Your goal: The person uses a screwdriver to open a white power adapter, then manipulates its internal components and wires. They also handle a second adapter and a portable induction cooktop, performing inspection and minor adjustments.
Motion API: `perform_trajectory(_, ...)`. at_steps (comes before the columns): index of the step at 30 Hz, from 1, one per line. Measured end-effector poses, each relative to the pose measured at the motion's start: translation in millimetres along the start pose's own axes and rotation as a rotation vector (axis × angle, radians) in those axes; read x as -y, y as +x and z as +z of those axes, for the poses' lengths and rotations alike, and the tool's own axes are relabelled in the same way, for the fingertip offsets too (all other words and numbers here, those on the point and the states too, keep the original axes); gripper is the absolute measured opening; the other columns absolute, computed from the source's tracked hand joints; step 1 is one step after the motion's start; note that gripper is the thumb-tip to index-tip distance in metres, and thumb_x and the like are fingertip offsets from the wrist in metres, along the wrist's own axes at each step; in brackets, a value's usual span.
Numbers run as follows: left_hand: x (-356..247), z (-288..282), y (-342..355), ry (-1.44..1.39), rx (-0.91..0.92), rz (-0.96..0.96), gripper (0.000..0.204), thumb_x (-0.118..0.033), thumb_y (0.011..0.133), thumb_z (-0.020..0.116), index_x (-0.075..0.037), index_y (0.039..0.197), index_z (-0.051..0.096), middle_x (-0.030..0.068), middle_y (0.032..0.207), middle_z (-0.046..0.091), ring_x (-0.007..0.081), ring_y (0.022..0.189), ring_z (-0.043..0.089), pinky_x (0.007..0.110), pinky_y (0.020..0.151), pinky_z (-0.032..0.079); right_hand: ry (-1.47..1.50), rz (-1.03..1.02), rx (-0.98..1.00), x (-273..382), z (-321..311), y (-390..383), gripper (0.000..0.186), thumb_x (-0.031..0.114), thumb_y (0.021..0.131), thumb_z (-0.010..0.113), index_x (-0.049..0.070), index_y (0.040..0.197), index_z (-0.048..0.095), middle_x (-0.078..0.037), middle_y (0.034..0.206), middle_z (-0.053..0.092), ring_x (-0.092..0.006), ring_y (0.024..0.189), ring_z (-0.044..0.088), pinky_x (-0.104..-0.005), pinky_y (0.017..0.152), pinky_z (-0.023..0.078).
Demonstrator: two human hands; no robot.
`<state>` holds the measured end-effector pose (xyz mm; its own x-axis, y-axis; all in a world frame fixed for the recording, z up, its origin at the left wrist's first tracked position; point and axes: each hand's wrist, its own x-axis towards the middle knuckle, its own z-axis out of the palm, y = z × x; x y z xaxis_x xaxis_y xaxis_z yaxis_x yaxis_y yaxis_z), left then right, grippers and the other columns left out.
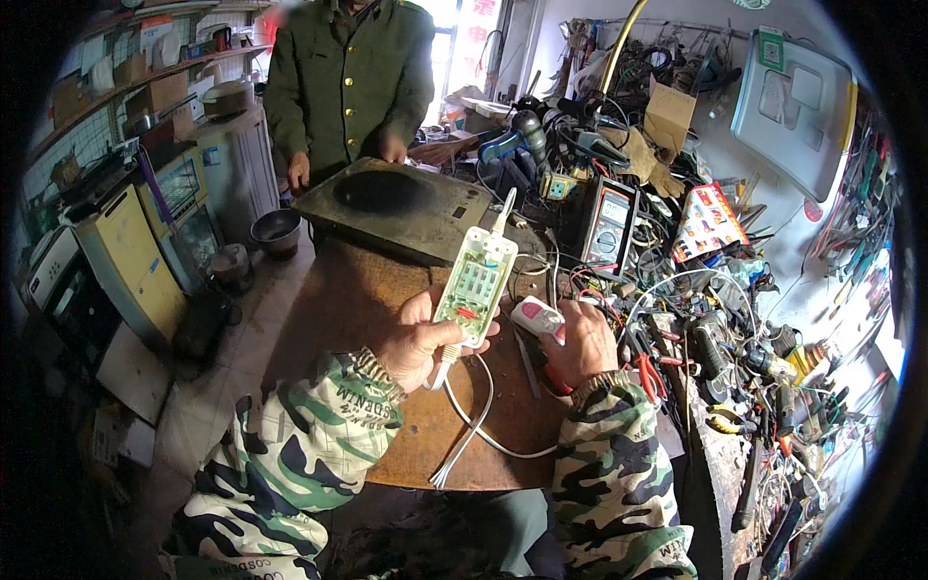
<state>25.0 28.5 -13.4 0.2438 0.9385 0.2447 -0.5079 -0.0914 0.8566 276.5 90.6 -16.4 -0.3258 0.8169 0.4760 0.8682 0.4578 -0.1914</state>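
Observation:
My left hand (422, 343) is closed around an opened white electrical housing (476, 280) and holds it above the table, thumb on its near end. Inside show metal parts, a green area and a small red piece. A white cord comes out of its far end, and another hangs from its near end. My right hand (583, 345) is low over the table at the right, its fingertips largely hidden. Touching its thumb side is a small white object with pink markings (537, 317). Red handles (557, 380) show under that hand. A thin metal strip (528, 364) lies beside it.
A white cable (480, 416) with a frayed end lies on the brown table (411, 449). Across it, a person (353, 87) stands by a dark flat cooktop (406, 208). A multimeter (610, 227), red-handled pliers (648, 377) and heaped tools crowd the right. Appliances (130, 256) line the left.

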Motion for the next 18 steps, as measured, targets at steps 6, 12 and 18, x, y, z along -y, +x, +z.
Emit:
perform_trajectory(6, 1.7, 0.1, 0.7, -0.039, -0.042, 0.006, 0.056, -0.007, 0.082, 0.058, 0.001, 0.136, 0.049, 0.0200, 0.125, 0.064, 0.0285, 0.102, 0.068, 0.040, 0.088, 0.057, -0.061, 0.093, 0.089, -1.6, 11.9, 1.7, 0.050, 0.030, 0.078, 0.075, 0.007, 0.119, 0.059, -0.018, 0.113, 0.065, -0.0386, 0.109, 0.060, -0.0498, 0.095, 0.046)
perform_trajectory(12, 1.2, 2.1, -3.4, -0.070, -0.067, 0.024, 0.055, -0.017, 0.087, 0.057, -0.002, 0.139, 0.048, 0.0209, 0.125, 0.064, 0.0292, 0.098, 0.069, 0.039, 0.084, 0.058, 0.059, 0.019, -0.075, -15.1, 34.2, -1.3, 0.040, 0.019, 0.075, 0.075, 0.001, 0.109, 0.064, -0.022, 0.099, 0.068, -0.0414, 0.094, 0.065, -0.0487, 0.083, 0.052)
perform_trajectory(18, 11.5, 1.8, 8.3, -0.208, -0.052, -0.024, 0.060, -0.051, 0.104, 0.039, -0.004, 0.139, 0.050, 0.0177, 0.123, 0.066, 0.0265, 0.091, 0.071, 0.036, 0.077, 0.060, 0.164, 0.089, -0.014, -38.2, 37.5, -7.0, 0.052, 0.026, 0.073, 0.077, 0.007, 0.119, 0.062, -0.016, 0.108, 0.066, -0.0377, 0.105, 0.061, -0.0490, 0.096, 0.044)
